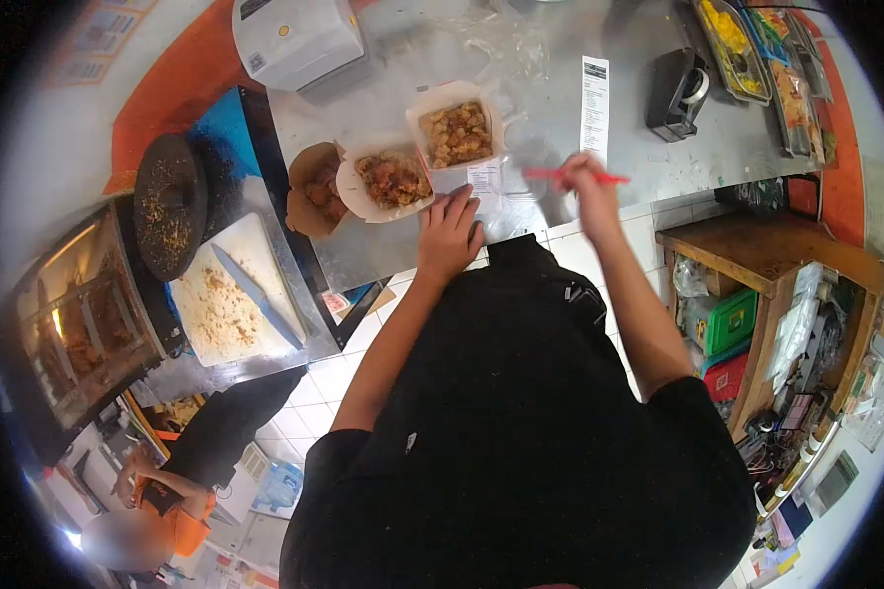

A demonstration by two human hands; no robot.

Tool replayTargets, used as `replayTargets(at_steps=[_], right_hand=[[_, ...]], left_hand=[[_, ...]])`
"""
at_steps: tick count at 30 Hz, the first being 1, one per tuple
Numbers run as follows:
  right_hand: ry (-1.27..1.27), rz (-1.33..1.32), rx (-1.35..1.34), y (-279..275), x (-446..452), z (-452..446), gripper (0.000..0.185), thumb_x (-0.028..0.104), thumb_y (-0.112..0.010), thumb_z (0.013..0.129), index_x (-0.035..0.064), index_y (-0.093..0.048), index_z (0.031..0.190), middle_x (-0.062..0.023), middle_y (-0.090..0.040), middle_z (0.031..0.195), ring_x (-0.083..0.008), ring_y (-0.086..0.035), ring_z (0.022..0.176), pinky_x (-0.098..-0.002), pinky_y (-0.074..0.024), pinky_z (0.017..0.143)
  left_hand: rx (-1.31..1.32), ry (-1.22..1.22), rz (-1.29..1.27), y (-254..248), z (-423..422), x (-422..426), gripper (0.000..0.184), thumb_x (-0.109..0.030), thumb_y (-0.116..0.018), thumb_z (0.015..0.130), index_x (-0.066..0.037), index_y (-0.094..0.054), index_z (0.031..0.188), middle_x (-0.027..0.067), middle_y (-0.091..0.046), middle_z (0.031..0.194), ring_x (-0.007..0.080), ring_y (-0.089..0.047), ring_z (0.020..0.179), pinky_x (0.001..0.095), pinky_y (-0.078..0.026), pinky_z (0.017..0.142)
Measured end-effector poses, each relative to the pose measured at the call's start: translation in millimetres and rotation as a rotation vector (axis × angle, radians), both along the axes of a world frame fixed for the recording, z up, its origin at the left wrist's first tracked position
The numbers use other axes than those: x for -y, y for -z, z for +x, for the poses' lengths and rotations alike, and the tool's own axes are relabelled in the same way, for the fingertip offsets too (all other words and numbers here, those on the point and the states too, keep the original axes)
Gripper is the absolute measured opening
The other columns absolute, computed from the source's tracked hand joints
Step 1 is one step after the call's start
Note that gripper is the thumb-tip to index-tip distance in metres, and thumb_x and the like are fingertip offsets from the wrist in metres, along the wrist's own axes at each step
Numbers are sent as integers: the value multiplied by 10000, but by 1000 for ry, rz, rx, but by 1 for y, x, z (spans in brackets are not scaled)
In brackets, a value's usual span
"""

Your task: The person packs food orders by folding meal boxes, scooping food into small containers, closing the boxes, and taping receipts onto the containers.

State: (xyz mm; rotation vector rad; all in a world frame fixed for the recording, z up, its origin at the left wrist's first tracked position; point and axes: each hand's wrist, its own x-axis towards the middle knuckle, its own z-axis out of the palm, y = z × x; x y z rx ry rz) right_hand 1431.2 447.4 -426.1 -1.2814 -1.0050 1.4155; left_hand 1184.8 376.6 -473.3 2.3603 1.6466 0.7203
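Note:
My left hand (449, 236) lies with fingers apart at the front edge of the steel counter, against a small printed slip (482, 180). Just above it are two open white boxes of chopped fried food, one (456, 133) at the right and one (391, 181) at the left. A brown box (321, 189) with darker food stands further left. My right hand (589, 185) is closed round a red pen (604, 178), held almost level below a long printed receipt (594, 108). The pen's middle is hidden by my fingers.
A white printer (295, 44) stands at the back left, a black tape dispenser (678, 96) at the right, near food trays (732, 49). A knife (255, 294) lies on a white cutting board (228, 324). Another person (180, 501) is at the lower left. Wooden shelves (766, 265) stand right.

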Motion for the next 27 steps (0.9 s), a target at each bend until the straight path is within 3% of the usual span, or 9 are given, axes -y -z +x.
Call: replayTargets(at_steps=[1,3,6,13,15,18,21,24,27], right_hand=[[-113,-202,-97,4,18,-9,141,96,-503,852,1,-585,915,-89,-634,838,-164,-602,787,-291,-473,767],[-356,-324,-238,7,39,-23,294,149,-494,930,-45,-600,1125,-164,-671,1043,-235,-644,1011,-329,-471,931],[-333,-201,-48,-8,39,-37,317,172,-498,954,-24,-613,1174,-124,-676,1107,-191,-596,1071,-321,-410,997],[-189,-65,-12,23,34,-31,260,101,-532,926,-4,-629,1143,-76,-684,1065,-161,-594,1026,-302,-421,969],[-134,-113,91,37,41,-42,233,52,-560,904,-9,-636,1116,-67,-685,1031,-147,-610,969,-285,-454,915],[-21,201,372,27,44,-67,198,106,-608,894,55,-688,1068,-72,-696,941,-168,-623,863,-307,-490,756],[-84,372,554,29,37,-75,207,102,-619,866,72,-698,1055,-107,-697,951,-252,-631,854,-343,-484,783],[-111,376,558,26,36,-82,224,104,-627,839,101,-709,1047,-114,-697,954,-301,-613,846,-380,-469,815],[-147,387,612,24,35,-83,213,87,-642,861,67,-711,1062,-107,-692,834,-229,-570,789,-328,-461,785]], left_hand=[[24,5,-46,0,0,1,393,-231,-664,774,-64,-619,1127,71,-519,1342,290,-478,1148,466,-369,979],[49,11,-87,0,-1,1,407,-213,-675,766,-61,-605,1137,79,-507,1356,308,-471,1159,489,-356,996],[50,21,-52,-1,-1,0,398,-208,-673,764,-56,-606,1125,81,-501,1357,303,-469,1153,487,-355,997],[41,23,-40,-1,-3,2,413,-223,-673,753,-52,-607,1124,86,-510,1341,311,-467,1148,492,-348,1003],[48,22,-37,0,-2,2,419,-224,-675,749,-51,-608,1125,86,-513,1335,310,-467,1147,493,-345,1006],[44,26,-41,1,-3,1,428,-224,-676,745,-53,-607,1131,84,-517,1326,313,-466,1143,494,-338,1011],[58,23,-57,2,-2,2,430,-223,-674,742,-54,-609,1133,83,-515,1329,314,-461,1147,492,-333,1014],[50,21,-63,2,-3,1,431,-217,-670,738,-64,-607,1137,84,-510,1335,316,-455,1154,490,-334,1013],[33,10,-73,1,-2,2,445,-211,-668,735,-71,-601,1151,88,-506,1340,317,-451,1160,495,-337,1011]])
